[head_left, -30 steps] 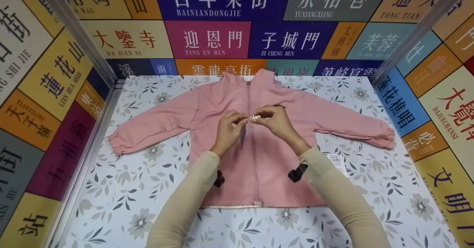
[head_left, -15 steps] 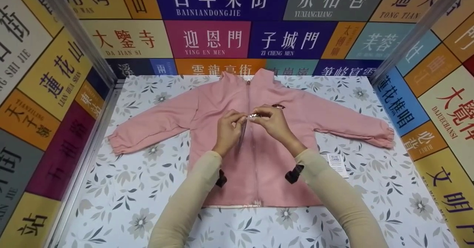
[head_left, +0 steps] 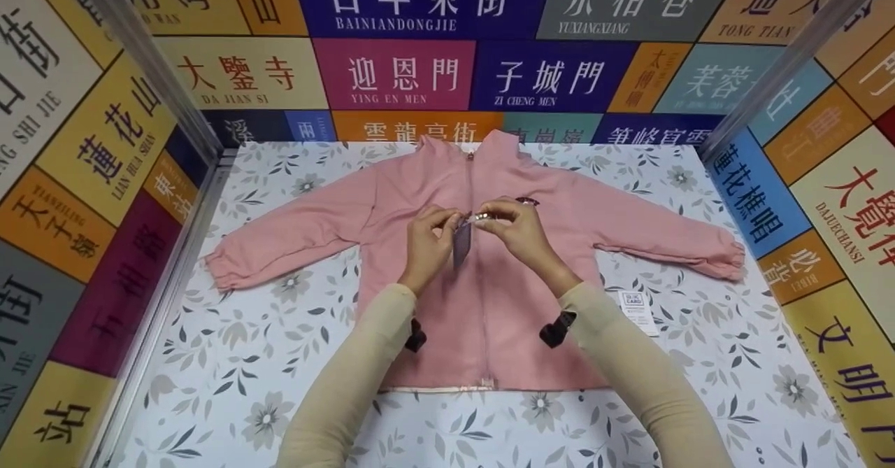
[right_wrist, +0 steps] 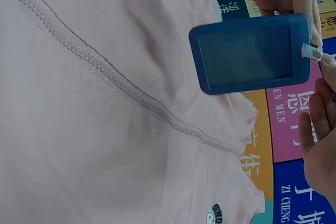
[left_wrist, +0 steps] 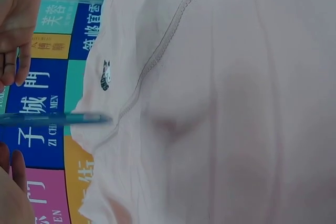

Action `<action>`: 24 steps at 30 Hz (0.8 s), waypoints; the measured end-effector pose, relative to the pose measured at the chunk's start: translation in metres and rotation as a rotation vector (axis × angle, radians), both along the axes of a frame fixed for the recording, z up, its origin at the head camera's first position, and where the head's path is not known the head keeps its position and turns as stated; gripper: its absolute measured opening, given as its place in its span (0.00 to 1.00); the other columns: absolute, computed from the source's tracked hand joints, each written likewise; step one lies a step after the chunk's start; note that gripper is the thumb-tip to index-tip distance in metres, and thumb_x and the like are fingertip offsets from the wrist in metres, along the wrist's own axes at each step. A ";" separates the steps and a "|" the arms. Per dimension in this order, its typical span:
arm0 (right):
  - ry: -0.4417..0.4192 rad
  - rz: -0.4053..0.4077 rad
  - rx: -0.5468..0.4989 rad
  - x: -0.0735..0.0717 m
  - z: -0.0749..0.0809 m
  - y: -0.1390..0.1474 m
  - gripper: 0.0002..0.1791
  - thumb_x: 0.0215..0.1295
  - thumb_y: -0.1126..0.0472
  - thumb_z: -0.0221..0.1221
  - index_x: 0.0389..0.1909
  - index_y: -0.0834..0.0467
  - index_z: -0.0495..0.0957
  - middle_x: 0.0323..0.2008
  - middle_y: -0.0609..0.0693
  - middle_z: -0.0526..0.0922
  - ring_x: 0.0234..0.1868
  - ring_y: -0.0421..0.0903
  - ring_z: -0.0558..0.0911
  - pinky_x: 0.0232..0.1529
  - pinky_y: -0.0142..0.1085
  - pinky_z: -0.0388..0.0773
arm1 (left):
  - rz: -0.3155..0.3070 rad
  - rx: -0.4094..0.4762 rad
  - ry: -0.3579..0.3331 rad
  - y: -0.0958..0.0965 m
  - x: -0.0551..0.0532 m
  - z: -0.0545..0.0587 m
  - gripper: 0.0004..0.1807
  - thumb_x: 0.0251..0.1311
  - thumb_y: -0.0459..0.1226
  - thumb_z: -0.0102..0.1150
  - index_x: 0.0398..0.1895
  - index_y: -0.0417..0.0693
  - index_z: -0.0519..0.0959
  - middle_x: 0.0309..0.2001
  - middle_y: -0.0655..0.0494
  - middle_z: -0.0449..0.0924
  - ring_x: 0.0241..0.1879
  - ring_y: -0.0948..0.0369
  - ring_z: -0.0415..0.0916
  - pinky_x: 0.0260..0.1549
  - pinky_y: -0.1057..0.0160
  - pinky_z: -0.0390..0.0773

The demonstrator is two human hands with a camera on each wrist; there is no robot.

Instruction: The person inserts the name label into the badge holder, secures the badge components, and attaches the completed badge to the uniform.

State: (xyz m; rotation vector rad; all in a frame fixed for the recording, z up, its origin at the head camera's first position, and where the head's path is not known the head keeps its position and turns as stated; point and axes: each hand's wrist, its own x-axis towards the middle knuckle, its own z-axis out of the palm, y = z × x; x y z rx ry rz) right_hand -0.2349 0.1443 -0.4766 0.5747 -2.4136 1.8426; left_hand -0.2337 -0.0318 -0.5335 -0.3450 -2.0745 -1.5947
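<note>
A pink zip-up jacket (head_left: 514, 279) lies spread flat, its zipper (right_wrist: 121, 87) done up along the front. Above its chest my left hand (head_left: 430, 240) pinches the top end of a blue badge holder (right_wrist: 247, 56), which hangs with its clear window showing in the right wrist view. A white snap strap (right_wrist: 312, 52) at the top of the holder is between the fingertips of my right hand (head_left: 519, 227). Shiny metal, probably its clip (head_left: 482, 217), shows at the right fingertips. In the left wrist view the badge holder (left_wrist: 52, 119) appears nearly edge-on, apart from the jacket.
On the table (head_left: 266, 356), a floral print surrounds the jacket. A small white printed card (head_left: 636, 312) lies right of the jacket, near my right forearm. Colourful sign-patterned walls (head_left: 391, 73) stand behind and at both sides. A small dark emblem (left_wrist: 106, 75) marks the jacket's chest.
The badge holder has turned, so its face shows more in the head view. Both hands stay in nearly the same place, still pinching it and its strap.
</note>
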 end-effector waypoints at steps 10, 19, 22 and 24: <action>-0.003 -0.008 -0.069 -0.001 -0.003 0.001 0.08 0.60 0.69 0.65 0.38 0.70 0.84 0.35 0.60 0.84 0.36 0.38 0.82 0.43 0.28 0.83 | 0.012 0.126 -0.043 0.003 0.004 0.003 0.06 0.59 0.27 0.63 0.39 0.36 0.86 0.31 0.43 0.83 0.30 0.62 0.78 0.34 0.70 0.80; 0.009 -0.032 -0.114 -0.002 -0.002 0.001 0.08 0.58 0.71 0.66 0.37 0.73 0.83 0.35 0.65 0.83 0.35 0.36 0.82 0.41 0.26 0.82 | 0.011 0.127 -0.082 -0.003 0.025 0.023 0.06 0.58 0.26 0.64 0.38 0.33 0.85 0.29 0.42 0.82 0.30 0.65 0.78 0.36 0.66 0.81; 0.009 -0.023 -0.114 -0.002 -0.002 0.003 0.08 0.58 0.72 0.66 0.38 0.73 0.83 0.35 0.65 0.83 0.35 0.37 0.82 0.42 0.27 0.82 | 0.009 0.112 -0.096 -0.004 0.022 0.016 0.07 0.59 0.28 0.64 0.39 0.34 0.85 0.30 0.42 0.83 0.31 0.65 0.78 0.36 0.67 0.81; 0.008 -0.014 -0.106 -0.002 -0.003 0.003 0.08 0.59 0.71 0.66 0.38 0.72 0.84 0.35 0.65 0.84 0.36 0.39 0.83 0.42 0.28 0.83 | 0.005 0.106 -0.102 -0.004 0.016 0.008 0.07 0.60 0.29 0.64 0.40 0.35 0.85 0.30 0.42 0.83 0.31 0.64 0.78 0.36 0.68 0.80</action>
